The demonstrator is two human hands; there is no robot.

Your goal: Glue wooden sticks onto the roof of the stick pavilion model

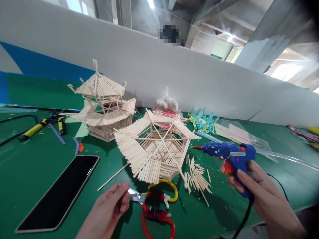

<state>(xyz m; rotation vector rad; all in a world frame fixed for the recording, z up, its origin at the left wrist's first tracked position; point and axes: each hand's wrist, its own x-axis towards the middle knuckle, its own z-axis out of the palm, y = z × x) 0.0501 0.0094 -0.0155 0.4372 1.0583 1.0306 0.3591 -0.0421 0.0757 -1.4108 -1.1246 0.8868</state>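
Observation:
My right hand (pixel 259 189) grips a blue hot glue gun (pixel 224 149) with an orange trigger, a clear glue stick trailing from its back. The nozzle points left towards a hexagonal stick pavilion model (pixel 159 146), whose roof is partly covered with short wooden sticks. My left hand (pixel 112 202) is closed in a pinch near the model's front; whatever its fingertips hold is hidden. Scissors (pixel 156 199) with one yellow and one red handle lie beside it, their blade tips hidden behind the fingers. A pile of short wooden sticks (pixel 198 176) lies between model and glue gun.
A finished-looking two-tier stick pavilion (pixel 103 106) stands behind on the left. A phone (pixel 59 192) lies at front left, with yellow-handled pliers (pixel 42 126) beyond it. Teal paper spikes (pixel 203 119) and plastic sheets (pixel 244 132) sit near the white partition (pixel 149 66).

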